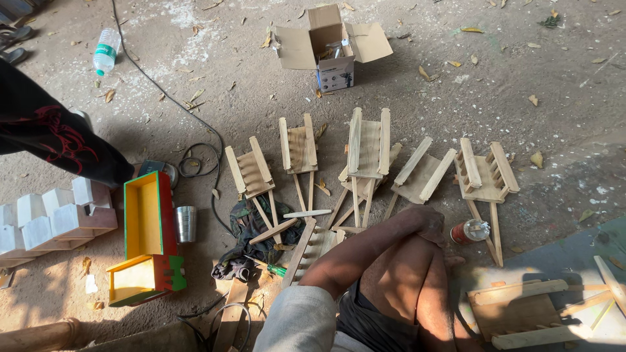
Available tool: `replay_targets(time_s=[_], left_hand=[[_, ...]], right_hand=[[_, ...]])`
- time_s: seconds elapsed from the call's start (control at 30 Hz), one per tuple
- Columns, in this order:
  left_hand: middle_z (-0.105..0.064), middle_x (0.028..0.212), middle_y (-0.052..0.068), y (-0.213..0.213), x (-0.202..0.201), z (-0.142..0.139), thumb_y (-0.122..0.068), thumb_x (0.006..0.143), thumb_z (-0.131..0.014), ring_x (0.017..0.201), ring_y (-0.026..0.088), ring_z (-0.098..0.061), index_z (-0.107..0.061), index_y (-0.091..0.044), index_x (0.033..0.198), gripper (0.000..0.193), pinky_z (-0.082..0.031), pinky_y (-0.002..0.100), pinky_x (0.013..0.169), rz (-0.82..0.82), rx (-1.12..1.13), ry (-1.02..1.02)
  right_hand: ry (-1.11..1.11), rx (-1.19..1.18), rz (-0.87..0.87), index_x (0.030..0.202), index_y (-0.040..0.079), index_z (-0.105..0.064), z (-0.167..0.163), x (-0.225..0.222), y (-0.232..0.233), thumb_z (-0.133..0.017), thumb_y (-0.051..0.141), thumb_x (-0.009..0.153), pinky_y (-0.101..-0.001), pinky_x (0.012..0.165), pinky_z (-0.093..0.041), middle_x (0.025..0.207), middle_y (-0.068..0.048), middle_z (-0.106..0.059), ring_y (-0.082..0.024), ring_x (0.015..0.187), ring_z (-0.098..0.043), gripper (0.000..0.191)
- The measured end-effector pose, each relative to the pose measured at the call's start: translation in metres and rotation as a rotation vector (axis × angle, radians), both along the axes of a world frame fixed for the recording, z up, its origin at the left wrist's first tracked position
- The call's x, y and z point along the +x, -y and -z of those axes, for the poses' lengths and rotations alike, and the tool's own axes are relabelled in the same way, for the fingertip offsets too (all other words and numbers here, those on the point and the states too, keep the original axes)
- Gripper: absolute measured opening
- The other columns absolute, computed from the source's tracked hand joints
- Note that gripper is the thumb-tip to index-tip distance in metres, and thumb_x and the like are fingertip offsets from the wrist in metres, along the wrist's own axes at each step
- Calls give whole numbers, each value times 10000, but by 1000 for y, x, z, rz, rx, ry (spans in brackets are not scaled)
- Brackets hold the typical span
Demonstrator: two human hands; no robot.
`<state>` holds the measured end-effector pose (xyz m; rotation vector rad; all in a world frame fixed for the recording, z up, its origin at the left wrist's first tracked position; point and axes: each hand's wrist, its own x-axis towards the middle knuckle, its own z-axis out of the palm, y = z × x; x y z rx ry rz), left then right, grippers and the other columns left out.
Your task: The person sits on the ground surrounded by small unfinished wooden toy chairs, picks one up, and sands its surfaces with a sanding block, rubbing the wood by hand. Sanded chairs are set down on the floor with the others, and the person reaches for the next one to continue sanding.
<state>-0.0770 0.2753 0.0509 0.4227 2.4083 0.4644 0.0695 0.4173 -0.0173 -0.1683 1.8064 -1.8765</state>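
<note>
On the dirt ground (521, 65), left hand (427, 221) rests empty by a wooden frame (368, 146) lying lengthwise away

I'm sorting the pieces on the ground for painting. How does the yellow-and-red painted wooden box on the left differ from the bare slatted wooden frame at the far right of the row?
The yellow-and-red painted wooden box is coated, yellow inside with red and green outside; the bare slatted wooden frame is raw pale wood. The box has solid walls forming an open trough; the frame is open rails and cross slats. The frame has thin sticks trailing from it; the box has none. Both lie on the dirt ground.
</note>
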Motion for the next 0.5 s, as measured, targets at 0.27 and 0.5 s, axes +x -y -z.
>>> replay_targets(time_s=[0.27, 0.5], left_hand=[[-737, 1239, 84, 4, 5, -4, -608, 782, -671, 1134, 302, -704, -784, -148, 1142, 595, -561, 472, 940, -51, -6, -7], [-733, 1271, 81, 2, 5, 5, -673, 838, -614, 1168, 304, -692, -765, -136, 1171, 649, -555, 452, 966, -55, -16, -45]], right_hand=[[5, 20, 73, 1458, -12, -524, -1, 6, -22, -537, 333, 1116, -383, 827, -575, 1212, -141, -677, -234, 1002, -678, 487], [-8, 13, 111, 1465, -6, -521, 0, -1, -33, -536, 346, 1114, -384, 823, -573, 1216, -142, -677, -235, 1003, -678, 497]])
